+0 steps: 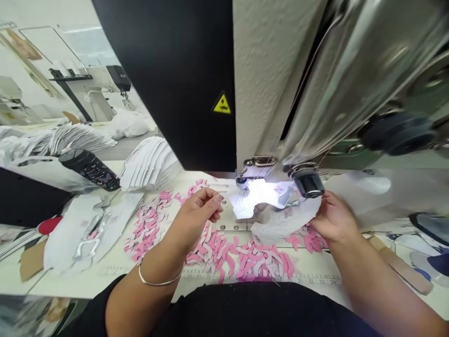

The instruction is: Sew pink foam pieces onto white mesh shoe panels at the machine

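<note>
Under my right fingers, a soft, light white mesh piece is held at its edge, beside the sewing machine foot; my left fingers pinch closed, holding what I cannot tell.

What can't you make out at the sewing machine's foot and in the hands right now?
Head view only:
- Needle area: hidden behind the presser foot and washed out by lamp glare.
- Left hand: its fingertips hide whether anything is pinched.
- Right hand: blurred, so its hold on the white mesh piece is unclear.
</note>
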Demonstrator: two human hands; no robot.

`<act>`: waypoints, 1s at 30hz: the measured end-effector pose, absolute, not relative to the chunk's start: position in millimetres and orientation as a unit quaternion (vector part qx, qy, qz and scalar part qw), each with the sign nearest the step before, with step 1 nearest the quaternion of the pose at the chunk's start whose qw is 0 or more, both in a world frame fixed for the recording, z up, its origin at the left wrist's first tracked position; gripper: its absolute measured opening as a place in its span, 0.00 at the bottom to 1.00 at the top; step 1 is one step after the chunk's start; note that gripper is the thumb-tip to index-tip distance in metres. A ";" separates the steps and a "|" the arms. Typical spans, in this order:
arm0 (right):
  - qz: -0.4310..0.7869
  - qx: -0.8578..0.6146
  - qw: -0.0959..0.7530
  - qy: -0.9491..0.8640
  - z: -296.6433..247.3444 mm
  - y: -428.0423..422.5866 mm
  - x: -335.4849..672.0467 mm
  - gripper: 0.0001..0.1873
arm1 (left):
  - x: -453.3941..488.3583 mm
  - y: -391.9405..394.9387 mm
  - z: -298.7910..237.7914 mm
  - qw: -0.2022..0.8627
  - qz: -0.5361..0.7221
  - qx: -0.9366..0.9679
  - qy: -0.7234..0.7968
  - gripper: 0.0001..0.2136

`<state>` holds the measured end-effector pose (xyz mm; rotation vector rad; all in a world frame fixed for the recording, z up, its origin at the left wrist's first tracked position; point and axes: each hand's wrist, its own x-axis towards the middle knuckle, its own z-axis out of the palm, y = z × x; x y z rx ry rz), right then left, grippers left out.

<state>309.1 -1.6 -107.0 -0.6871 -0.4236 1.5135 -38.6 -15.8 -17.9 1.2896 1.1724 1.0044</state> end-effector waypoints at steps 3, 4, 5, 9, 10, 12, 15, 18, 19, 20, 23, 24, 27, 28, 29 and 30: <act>0.686 -0.331 0.625 -0.171 -117.5 -19.3 315.7 0.03 | -61.1 -24.3 -39.0 0.383 0.273 0.657 0.589 0.09; 0.690 -0.335 0.618 -0.170 -118.7 -24.5 315.8 0.05 | -65.1 -28.6 -48.2 0.347 0.213 0.691 0.598 0.08; 0.693 -0.339 0.612 -0.171 -119.0 -28.9 314.9 0.07 | -67.0 -33.1 -57.7 0.314 0.169 0.721 0.594 0.07; 0.689 -0.358 0.603 -0.182 -116.9 -36.7 305.5 0.10 | -60.9 -47.1 -87.5 0.210 0.094 0.794 0.562 0.05; 0.685 -0.363 0.604 -0.184 -116.7 -36.8 303.3 0.10 | -58.4 -48.8 -91.2 0.201 0.087 0.797 0.563 0.05; 0.677 -0.373 0.606 -0.188 -116.8 -36.4 300.2 0.09 | -54.7 -50.1 -95.0 0.196 0.082 0.793 0.571 0.07; 0.668 -0.383 0.607 -0.195 -116.9 -36.3 298.7 0.08 | -52.8 -48.9 -96.2 0.201 0.082 0.777 0.590 0.10; 0.661 -0.388 0.610 -0.203 -116.1 -37.5 297.8 0.08 | -52.2 -47.1 -97.2 0.214 0.088 0.764 0.603 0.09; 0.657 -0.390 0.611 -0.205 -115.9 -37.9 297.2 0.08 | -51.9 -46.7 -97.6 0.219 0.092 0.760 0.605 0.09; 0.653 -0.393 0.613 -0.207 -116.0 -38.2 296.7 0.09 | -51.5 -46.4 -98.0 0.225 0.097 0.757 0.606 0.09; 0.635 -0.405 0.619 -0.220 -117.1 -38.8 297.2 0.10 | -51.0 -47.0 -96.5 0.236 0.116 0.749 0.608 0.08; 0.627 -0.409 0.623 -0.227 -116.9 -39.5 298.6 0.10 | -51.3 -47.7 -94.5 0.238 0.124 0.748 0.607 0.07; 0.593 -0.410 0.643 -0.258 -108.9 -47.6 305.4 0.09 | -54.3 -51.9 -80.0 0.255 0.155 0.742 0.600 0.05; 0.580 -0.407 0.649 -0.277 -102.4 -53.1 306.4 0.09 | -55.6 -54.2 -72.1 0.270 0.172 0.738 0.594 0.04; 0.569 -0.402 0.649 -0.305 -93.7 -60.1 305.5 0.08 | -56.6 -56.8 -62.9 0.301 0.197 0.725 0.587 0.05; 0.561 -0.397 0.642 -0.340 -82.9 -68.2 301.7 0.09 | -57.0 -59.9 -52.7 0.328 0.221 0.718 0.572 0.05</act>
